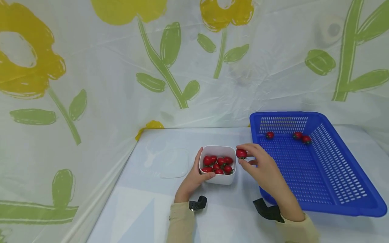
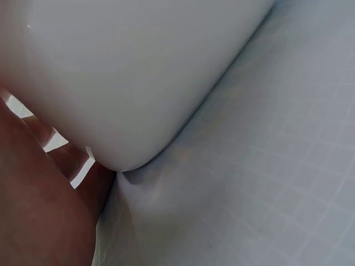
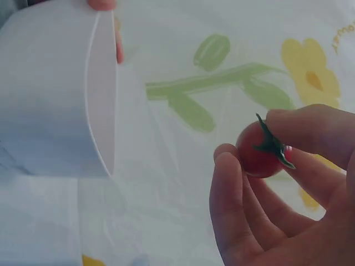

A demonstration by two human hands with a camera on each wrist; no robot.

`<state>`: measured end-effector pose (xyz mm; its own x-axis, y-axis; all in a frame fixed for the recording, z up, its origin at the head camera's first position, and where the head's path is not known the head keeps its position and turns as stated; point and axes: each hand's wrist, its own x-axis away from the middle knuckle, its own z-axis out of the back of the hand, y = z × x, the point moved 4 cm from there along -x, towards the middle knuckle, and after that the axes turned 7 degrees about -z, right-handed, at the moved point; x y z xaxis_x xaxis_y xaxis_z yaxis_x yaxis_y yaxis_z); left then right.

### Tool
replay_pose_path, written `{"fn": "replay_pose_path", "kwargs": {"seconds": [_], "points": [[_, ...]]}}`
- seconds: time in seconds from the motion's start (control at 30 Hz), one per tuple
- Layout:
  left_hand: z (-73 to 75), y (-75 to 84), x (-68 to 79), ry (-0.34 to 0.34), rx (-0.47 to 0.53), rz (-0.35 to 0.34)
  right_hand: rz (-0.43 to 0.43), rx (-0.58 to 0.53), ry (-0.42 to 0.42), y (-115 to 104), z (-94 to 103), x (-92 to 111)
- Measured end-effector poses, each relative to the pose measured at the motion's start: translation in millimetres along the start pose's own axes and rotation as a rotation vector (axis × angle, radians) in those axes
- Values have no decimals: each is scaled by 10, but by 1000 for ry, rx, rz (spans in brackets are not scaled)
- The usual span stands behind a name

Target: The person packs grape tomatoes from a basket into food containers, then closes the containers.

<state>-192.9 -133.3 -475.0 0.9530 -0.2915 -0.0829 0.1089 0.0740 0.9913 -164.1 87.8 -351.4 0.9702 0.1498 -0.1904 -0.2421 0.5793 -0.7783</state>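
A white square container (image 1: 219, 179) stands on the table with several red cherry tomatoes (image 1: 216, 165) inside. My left hand (image 1: 192, 180) grips its left side, the thumb over the front rim and the fingers along the outer wall. In the left wrist view, the smooth container wall (image 2: 133, 72) fills the upper left beside that hand. Just right of the container's rim, my right hand (image 1: 264, 167) holds one cherry tomato (image 1: 241, 154) in the air, pinched between thumb and fingers. The green stem (image 3: 270, 145) on this tomato shows in the right wrist view.
A large blue perforated basket (image 1: 349, 158) stands on the right, with 3 cherry tomatoes (image 1: 297, 135) near its far end. Left of the container, a clear flat lid (image 1: 174, 164) lies on the table. A flower-printed curtain (image 1: 115, 67) hangs behind the table and along its left.
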Motion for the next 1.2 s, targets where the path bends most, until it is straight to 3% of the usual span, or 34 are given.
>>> {"fn": "replay_pose_path", "kwargs": {"seconds": [0.4,0.63,0.93,1.2], "points": [[-51,-12,11,-6,25,-8,2,51,10,-79,-282,45],[-49,-13,-6,-17,34,-26,-41,91,41,-101,-448,63],[-32,-19,-9,-5,4,-17,-115,221,30,-39,-581,52],[-30,201,50,-20,27,-15,-106,332,30,10,-657,51]]}}
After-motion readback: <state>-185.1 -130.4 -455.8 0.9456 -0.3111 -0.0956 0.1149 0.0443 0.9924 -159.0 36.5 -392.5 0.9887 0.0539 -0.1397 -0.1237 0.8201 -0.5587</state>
